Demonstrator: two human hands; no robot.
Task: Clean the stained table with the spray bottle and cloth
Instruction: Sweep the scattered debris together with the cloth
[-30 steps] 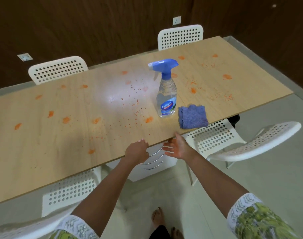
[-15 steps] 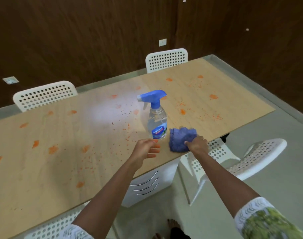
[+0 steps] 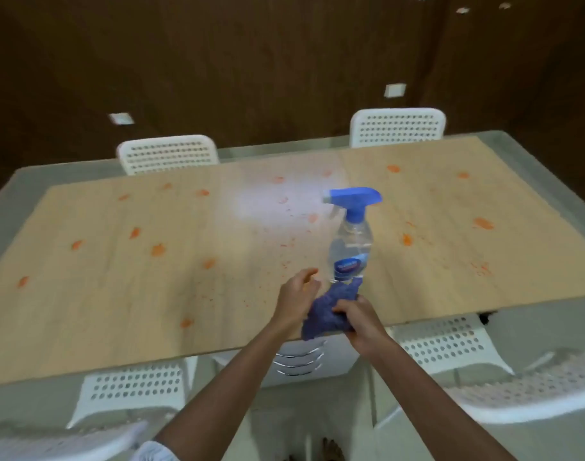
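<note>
Over the orange-stained table (image 3: 118,294), before dark walls, right hand (image 3: 359,319) grips the cloth (image 3: 324,314); left hand (image 3: 296,294) loosely open by the spray bottle (image 3: 351,241)

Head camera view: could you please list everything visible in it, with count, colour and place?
table: one, light wood, fills the middle of the view
stains: many, orange blotches and specks, scattered across the tabletop
spray bottle: one, clear with blue trigger head, upright on the table near the front edge
cloth: one, blue-purple, bunched, lifted at the front edge just before the bottle
chairs: two white perforated ones behind the table, others along the near side, partly hidden
wall: dark brown wood, behind
wall plates: two, white, on the wall
left hand: one, open, beside the bottle's base
right hand: one, grips the cloth
</note>
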